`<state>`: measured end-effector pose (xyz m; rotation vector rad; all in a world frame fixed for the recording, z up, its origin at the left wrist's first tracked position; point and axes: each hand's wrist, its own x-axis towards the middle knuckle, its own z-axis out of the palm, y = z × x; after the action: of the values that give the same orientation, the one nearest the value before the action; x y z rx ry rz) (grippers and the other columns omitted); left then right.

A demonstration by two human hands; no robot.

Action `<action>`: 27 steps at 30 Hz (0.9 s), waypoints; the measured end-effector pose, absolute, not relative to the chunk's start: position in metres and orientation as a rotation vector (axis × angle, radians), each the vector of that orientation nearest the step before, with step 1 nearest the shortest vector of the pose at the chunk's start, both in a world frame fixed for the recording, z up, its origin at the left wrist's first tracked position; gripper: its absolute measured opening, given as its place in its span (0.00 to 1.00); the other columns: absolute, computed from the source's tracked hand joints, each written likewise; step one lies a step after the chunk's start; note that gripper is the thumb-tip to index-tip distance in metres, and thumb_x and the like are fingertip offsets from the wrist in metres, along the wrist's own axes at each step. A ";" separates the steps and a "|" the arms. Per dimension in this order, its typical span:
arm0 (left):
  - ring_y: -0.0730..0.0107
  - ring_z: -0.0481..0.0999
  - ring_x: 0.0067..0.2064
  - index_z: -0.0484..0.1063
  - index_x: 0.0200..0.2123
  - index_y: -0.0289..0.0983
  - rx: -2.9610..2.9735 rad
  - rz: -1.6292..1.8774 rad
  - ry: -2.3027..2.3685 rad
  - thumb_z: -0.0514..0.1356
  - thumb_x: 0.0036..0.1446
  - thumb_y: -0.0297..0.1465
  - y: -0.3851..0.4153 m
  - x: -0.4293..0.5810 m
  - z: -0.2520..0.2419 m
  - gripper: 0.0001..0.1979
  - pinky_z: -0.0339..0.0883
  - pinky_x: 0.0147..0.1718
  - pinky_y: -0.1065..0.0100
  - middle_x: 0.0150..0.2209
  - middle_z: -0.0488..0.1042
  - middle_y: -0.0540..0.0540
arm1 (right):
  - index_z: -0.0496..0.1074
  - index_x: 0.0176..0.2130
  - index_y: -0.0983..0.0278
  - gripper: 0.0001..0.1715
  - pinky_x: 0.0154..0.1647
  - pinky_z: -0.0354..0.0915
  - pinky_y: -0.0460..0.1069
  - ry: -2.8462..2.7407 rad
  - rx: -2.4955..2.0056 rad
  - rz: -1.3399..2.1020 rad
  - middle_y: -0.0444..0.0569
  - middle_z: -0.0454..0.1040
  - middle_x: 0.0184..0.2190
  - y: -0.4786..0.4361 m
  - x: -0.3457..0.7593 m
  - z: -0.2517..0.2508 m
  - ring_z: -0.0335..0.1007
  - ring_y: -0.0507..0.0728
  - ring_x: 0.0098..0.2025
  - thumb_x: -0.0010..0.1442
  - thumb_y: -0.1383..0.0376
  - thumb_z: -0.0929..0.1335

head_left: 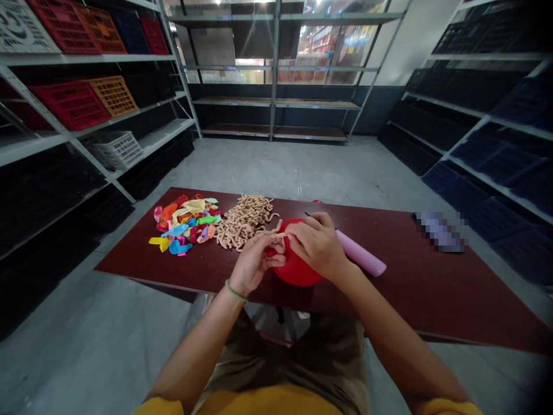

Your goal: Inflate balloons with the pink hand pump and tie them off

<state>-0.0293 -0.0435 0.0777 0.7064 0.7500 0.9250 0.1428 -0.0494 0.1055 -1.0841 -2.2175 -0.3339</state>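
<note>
An inflated red balloon [298,268] sits over the near edge of a dark red table [432,282]. My left hand [253,265] and my right hand [317,242] are both closed on it near its neck, fingers pinched together, with a pale strand [280,233] running between the fingertips. Just behind the hands lies a heap of tan rubber bands [244,222]. To its left is a pile of coloured uninflated balloons [185,225]. A pink pump tube [360,256] lies to the right of my right hand.
A blurred purple object [440,230] lies at the table's right end. Metal shelving with red, orange and white crates [73,104] lines the left wall; dark crates [496,144] fill the right shelves. Grey concrete floor [280,167] stretches behind the table.
</note>
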 end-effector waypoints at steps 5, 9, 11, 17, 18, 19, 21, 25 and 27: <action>0.77 0.72 0.22 0.72 0.32 0.33 0.720 0.874 0.720 0.66 0.50 0.33 -0.044 -0.031 0.078 0.10 0.72 0.25 0.74 0.26 0.72 0.50 | 0.68 0.36 0.62 0.09 0.41 0.57 0.54 -2.151 -1.237 -0.288 0.48 0.75 0.30 -0.069 0.142 0.099 0.64 0.57 0.33 0.66 0.69 0.60; 0.74 0.74 0.23 0.73 0.29 0.32 0.839 0.738 0.669 0.63 0.54 0.35 -0.045 -0.032 0.080 0.11 0.70 0.24 0.73 0.26 0.73 0.46 | 0.66 0.37 0.63 0.08 0.39 0.57 0.53 -2.048 -1.376 -0.305 0.50 0.73 0.31 -0.064 0.141 0.090 0.64 0.59 0.33 0.66 0.70 0.59; 0.73 0.74 0.22 0.73 0.28 0.32 0.877 0.717 0.685 0.62 0.55 0.37 -0.046 -0.032 0.080 0.12 0.69 0.22 0.73 0.25 0.73 0.46 | 0.66 0.38 0.63 0.08 0.40 0.57 0.53 -2.084 -1.360 -0.289 0.50 0.72 0.31 -0.058 0.142 0.088 0.64 0.59 0.34 0.66 0.70 0.59; 0.75 0.73 0.21 0.72 0.29 0.34 0.930 0.795 0.757 0.62 0.56 0.40 -0.046 -0.034 0.080 0.14 0.69 0.21 0.75 0.24 0.72 0.49 | 0.67 0.40 0.63 0.12 0.41 0.57 0.55 -2.166 -1.261 -0.415 0.51 0.73 0.33 -0.049 0.148 0.092 0.63 0.60 0.36 0.66 0.72 0.58; 0.75 0.73 0.20 0.72 0.30 0.34 0.945 0.787 0.767 0.62 0.56 0.40 -0.046 -0.034 0.080 0.14 0.69 0.21 0.75 0.24 0.72 0.49 | 0.67 0.41 0.63 0.12 0.42 0.56 0.55 -2.169 -1.274 -0.473 0.51 0.74 0.33 -0.050 0.149 0.092 0.63 0.60 0.36 0.66 0.73 0.58; 0.75 0.74 0.20 0.72 0.30 0.34 0.959 0.776 0.776 0.63 0.56 0.41 -0.046 -0.034 0.079 0.14 0.69 0.21 0.74 0.24 0.72 0.49 | 0.68 0.41 0.63 0.12 0.41 0.55 0.56 -2.167 -1.297 -0.530 0.50 0.74 0.33 -0.051 0.148 0.093 0.63 0.60 0.36 0.65 0.73 0.58; 0.74 0.74 0.21 0.71 0.30 0.34 0.972 0.764 0.787 0.63 0.56 0.41 -0.047 -0.033 0.078 0.14 0.69 0.22 0.74 0.24 0.73 0.49 | 0.68 0.40 0.63 0.10 0.39 0.54 0.56 -2.144 -1.350 -0.608 0.50 0.74 0.31 -0.056 0.145 0.094 0.62 0.60 0.34 0.65 0.72 0.59; 0.73 0.74 0.21 0.68 0.28 0.35 0.954 0.796 0.809 0.60 0.57 0.42 -0.049 -0.029 0.074 0.16 0.69 0.23 0.72 0.23 0.73 0.49 | 0.67 0.37 0.63 0.08 0.35 0.54 0.54 -2.069 -1.380 -0.567 0.49 0.71 0.27 -0.072 0.135 0.095 0.61 0.59 0.31 0.65 0.71 0.60; 0.73 0.73 0.20 0.67 0.29 0.35 0.956 0.802 0.812 0.60 0.57 0.43 -0.050 -0.027 0.072 0.16 0.69 0.22 0.72 0.22 0.72 0.50 | 0.67 0.36 0.62 0.09 0.36 0.54 0.54 -2.034 -1.394 -0.475 0.48 0.71 0.27 -0.080 0.131 0.096 0.61 0.58 0.31 0.66 0.70 0.60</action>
<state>-0.0272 -0.0499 0.0715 0.9560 0.8116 0.8018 0.1306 -0.0804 0.0961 -1.3941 -2.0340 -0.4748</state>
